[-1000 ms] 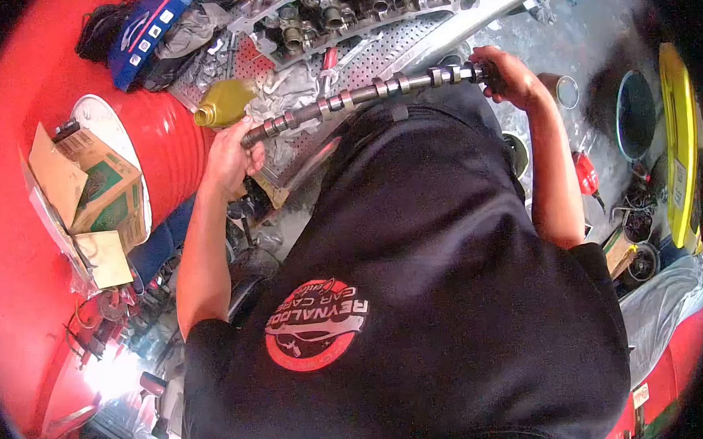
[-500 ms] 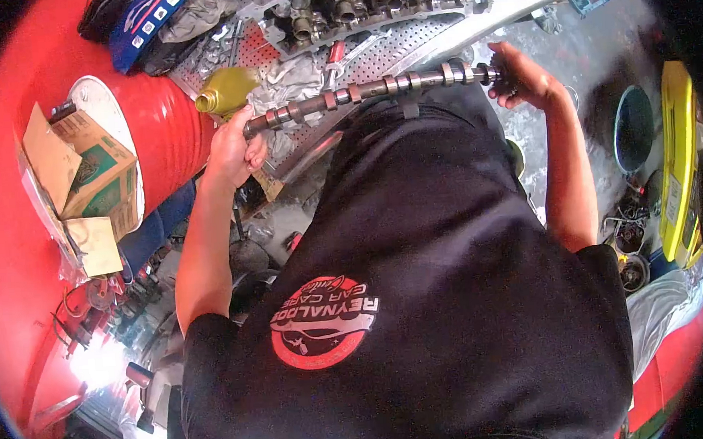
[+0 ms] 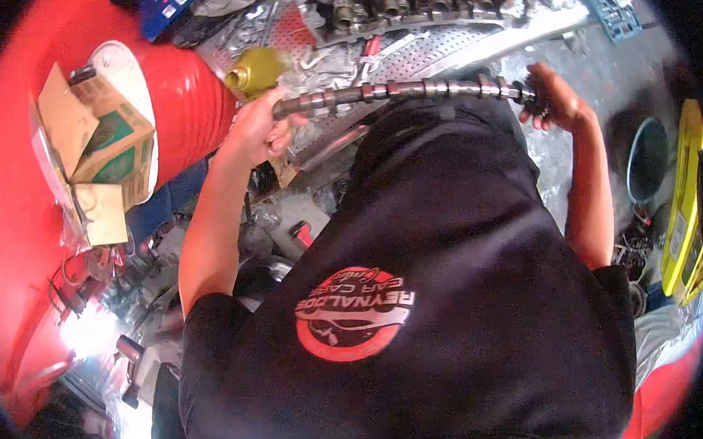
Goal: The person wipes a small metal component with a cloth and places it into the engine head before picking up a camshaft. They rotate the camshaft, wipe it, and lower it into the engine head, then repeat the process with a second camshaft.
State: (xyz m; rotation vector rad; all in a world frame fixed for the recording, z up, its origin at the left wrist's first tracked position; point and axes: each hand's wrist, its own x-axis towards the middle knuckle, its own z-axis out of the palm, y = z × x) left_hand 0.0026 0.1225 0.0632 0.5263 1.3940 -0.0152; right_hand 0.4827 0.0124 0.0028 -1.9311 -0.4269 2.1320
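A long metal camshaft (image 3: pixel 392 92) spans the space in front of my body, nearly level. Its left end is in my left hand (image 3: pixel 261 128), whose fingers are closed round it. At the other end my right hand (image 3: pixel 549 99) has its fingers around the dark tip of the shaft. Beyond the shaft, a cylinder head (image 3: pixel 419 6) lies on a perforated metal tray (image 3: pixel 437 45). A yellow-green bottle (image 3: pixel 254 72) is just behind my left hand, and a red-handled tool (image 3: pixel 371 48) lies on the tray.
A red drum (image 3: pixel 186 89) at the left carries an open cardboard box (image 3: pixel 113 145). At the far right are a round dark container (image 3: pixel 646 159) and a yellow panel (image 3: pixel 685 207). A teal tool case (image 3: pixel 608 7) lies at the upper right.
The view has shifted, so most things appear further right. The camshaft now looks closer to level, still held at both ends.
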